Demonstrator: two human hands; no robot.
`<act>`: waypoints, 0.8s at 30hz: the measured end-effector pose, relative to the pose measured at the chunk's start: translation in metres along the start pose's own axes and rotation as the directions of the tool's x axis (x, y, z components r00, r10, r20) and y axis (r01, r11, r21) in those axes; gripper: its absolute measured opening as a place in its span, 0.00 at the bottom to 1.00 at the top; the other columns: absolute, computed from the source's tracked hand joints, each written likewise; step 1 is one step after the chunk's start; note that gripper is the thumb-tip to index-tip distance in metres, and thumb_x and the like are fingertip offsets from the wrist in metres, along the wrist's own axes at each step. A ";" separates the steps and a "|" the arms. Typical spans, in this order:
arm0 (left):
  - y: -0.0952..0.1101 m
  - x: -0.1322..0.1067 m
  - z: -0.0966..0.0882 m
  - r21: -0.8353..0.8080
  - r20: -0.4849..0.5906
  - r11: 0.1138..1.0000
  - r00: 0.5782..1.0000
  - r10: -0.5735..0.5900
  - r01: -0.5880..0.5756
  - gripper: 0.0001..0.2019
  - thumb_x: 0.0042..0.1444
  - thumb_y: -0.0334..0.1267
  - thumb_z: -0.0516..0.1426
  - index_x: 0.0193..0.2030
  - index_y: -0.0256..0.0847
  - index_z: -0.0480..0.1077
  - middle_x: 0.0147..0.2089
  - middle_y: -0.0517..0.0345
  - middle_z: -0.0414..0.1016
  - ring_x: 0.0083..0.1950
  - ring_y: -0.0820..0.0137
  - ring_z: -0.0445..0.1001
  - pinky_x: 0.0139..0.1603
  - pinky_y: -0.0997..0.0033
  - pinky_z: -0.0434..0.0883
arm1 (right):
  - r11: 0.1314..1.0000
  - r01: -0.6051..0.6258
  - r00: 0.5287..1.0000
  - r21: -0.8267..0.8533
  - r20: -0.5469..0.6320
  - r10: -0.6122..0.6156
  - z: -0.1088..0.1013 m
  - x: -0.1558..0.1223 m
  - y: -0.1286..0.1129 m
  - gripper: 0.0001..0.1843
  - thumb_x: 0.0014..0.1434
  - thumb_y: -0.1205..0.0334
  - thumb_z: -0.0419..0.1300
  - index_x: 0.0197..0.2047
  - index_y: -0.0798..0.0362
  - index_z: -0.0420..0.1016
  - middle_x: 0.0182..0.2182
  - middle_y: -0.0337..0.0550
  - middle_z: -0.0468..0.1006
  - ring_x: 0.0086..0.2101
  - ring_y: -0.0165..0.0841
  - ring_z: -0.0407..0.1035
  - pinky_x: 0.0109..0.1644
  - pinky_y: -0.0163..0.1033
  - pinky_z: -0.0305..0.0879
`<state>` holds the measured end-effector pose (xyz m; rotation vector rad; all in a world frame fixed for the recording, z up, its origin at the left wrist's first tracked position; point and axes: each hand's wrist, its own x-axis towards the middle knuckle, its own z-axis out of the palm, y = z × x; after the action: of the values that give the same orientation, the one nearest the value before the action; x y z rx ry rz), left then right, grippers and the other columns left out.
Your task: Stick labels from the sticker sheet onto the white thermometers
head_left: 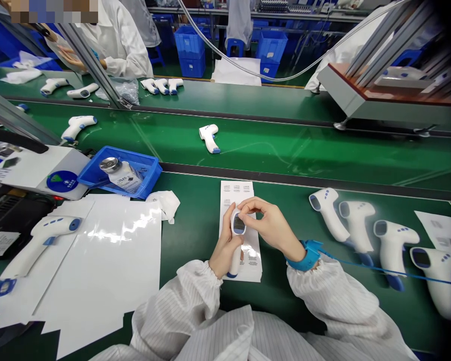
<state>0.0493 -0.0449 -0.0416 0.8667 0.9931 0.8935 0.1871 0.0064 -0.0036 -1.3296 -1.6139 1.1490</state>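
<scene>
My left hand (224,249) grips a white infrared thermometer (237,225) upright, its dark display facing up toward me and its blue-tipped handle pointing down. The fingertips of my right hand (268,224) pinch at the top edge of the thermometer's head. Beneath both hands lies a white sheet of printed labels (236,193) on the green bench. Several more white thermometers, such as one (393,248), lie to the right of my right hand. Another thermometer (37,248) rests on white sheets at the left.
A blue tray (135,163) holding a metal-capped bottle (120,174) stands at upper left. A blue wrist strap (308,255) trails a cord rightward. Beyond a green conveyor belt (285,150) carrying a thermometer (209,138), a co-worker (116,42) sits at another bench.
</scene>
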 end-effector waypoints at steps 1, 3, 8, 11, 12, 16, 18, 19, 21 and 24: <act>0.001 0.000 0.000 -0.034 -0.001 0.999 1.000 -0.026 0.026 0.36 0.59 0.36 0.49 0.72 0.54 0.39 0.43 0.55 0.71 0.19 0.80 0.63 0.21 0.75 0.67 | 1.000 -0.001 1.000 -0.001 -0.001 0.001 0.000 0.000 0.000 0.05 0.53 0.63 0.61 0.26 0.51 0.74 0.37 0.43 0.79 0.39 0.35 0.72 0.45 0.42 0.67; 0.002 0.000 0.000 -0.102 0.009 0.992 0.997 -0.080 0.080 0.34 0.61 0.37 0.47 0.72 0.55 0.38 0.36 0.60 0.68 0.18 0.79 0.62 0.20 0.76 0.66 | 1.000 0.000 1.000 -0.003 -0.003 0.000 0.000 0.000 0.000 0.04 0.53 0.63 0.61 0.26 0.51 0.74 0.37 0.43 0.79 0.39 0.35 0.72 0.45 0.42 0.67; 0.003 0.001 0.002 -0.108 -0.011 0.988 0.994 -0.113 0.111 0.32 0.62 0.37 0.45 0.72 0.58 0.39 0.41 0.57 0.68 0.17 0.81 0.62 0.20 0.76 0.66 | 1.000 0.012 1.000 -0.012 -0.003 -0.012 0.001 0.001 0.000 0.04 0.53 0.64 0.60 0.26 0.50 0.73 0.36 0.42 0.79 0.37 0.35 0.72 0.45 0.42 0.67; 0.004 0.001 0.003 -0.114 -0.016 0.987 0.993 -0.113 0.111 0.32 0.62 0.36 0.45 0.71 0.59 0.39 0.49 0.53 0.68 0.17 0.83 0.63 0.19 0.76 0.66 | 1.000 0.015 1.000 -0.019 -0.006 -0.015 0.002 0.001 0.002 0.04 0.52 0.64 0.60 0.26 0.50 0.73 0.37 0.42 0.79 0.38 0.35 0.72 0.45 0.42 0.67; 0.003 0.001 0.003 -0.118 -0.014 0.987 0.994 -0.110 0.107 0.33 0.61 0.36 0.45 0.71 0.59 0.39 0.51 0.52 0.67 0.17 0.83 0.63 0.19 0.76 0.66 | 1.000 0.017 1.000 -0.020 -0.006 -0.017 0.002 0.001 0.002 0.04 0.52 0.65 0.60 0.26 0.50 0.73 0.37 0.42 0.79 0.38 0.35 0.72 0.45 0.42 0.67; 0.000 0.003 0.003 -0.146 -0.018 0.987 0.997 -0.069 0.065 0.34 0.59 0.35 0.48 0.71 0.56 0.42 0.52 0.51 0.66 0.21 0.80 0.65 0.20 0.75 0.69 | 1.000 0.021 1.000 -0.024 -0.010 -0.021 0.003 0.001 0.003 0.04 0.52 0.67 0.60 0.26 0.50 0.73 0.37 0.42 0.79 0.38 0.34 0.73 0.45 0.41 0.67; 0.000 0.006 0.004 -0.175 -0.047 0.983 0.997 -0.055 0.046 0.30 0.60 0.38 0.49 0.69 0.53 0.46 0.48 0.53 0.67 0.26 0.76 0.67 0.22 0.73 0.73 | 0.999 0.025 1.000 -0.030 -0.009 -0.026 0.004 0.001 0.002 0.05 0.51 0.68 0.60 0.26 0.50 0.72 0.36 0.41 0.79 0.39 0.34 0.73 0.45 0.41 0.67; 0.000 0.008 0.005 -0.183 -0.070 0.982 0.996 -0.058 0.044 0.28 0.61 0.41 0.49 0.67 0.51 0.49 0.46 0.53 0.67 0.28 0.74 0.67 0.23 0.72 0.74 | 0.999 0.031 0.999 -0.038 -0.010 -0.031 0.004 0.001 0.002 0.05 0.51 0.68 0.60 0.26 0.50 0.73 0.36 0.41 0.79 0.39 0.34 0.73 0.45 0.41 0.67; 0.003 0.011 0.007 -0.173 -0.119 0.984 0.990 -0.072 0.051 0.23 0.63 0.47 0.48 0.64 0.50 0.53 0.42 0.55 0.67 0.30 0.72 0.66 0.23 0.70 0.76 | 0.998 0.044 0.999 -0.055 -0.017 -0.045 0.005 0.000 0.002 0.05 0.51 0.69 0.60 0.27 0.50 0.73 0.36 0.40 0.78 0.39 0.35 0.72 0.46 0.41 0.67; 0.009 0.013 0.008 -0.104 -0.162 0.993 0.984 -0.075 0.058 0.21 0.64 0.49 0.47 0.61 0.49 0.55 0.39 0.56 0.65 0.31 0.71 0.66 0.23 0.70 0.75 | 1.000 0.011 1.000 0.018 -0.010 -0.011 0.002 -0.001 0.003 0.02 0.55 0.64 0.61 0.30 0.51 0.74 0.37 0.41 0.79 0.39 0.35 0.73 0.47 0.42 0.67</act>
<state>0.0581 -0.0313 -0.0350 0.6795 1.1059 0.9611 0.1867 0.0055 -0.0071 -1.3114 -1.5989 1.1463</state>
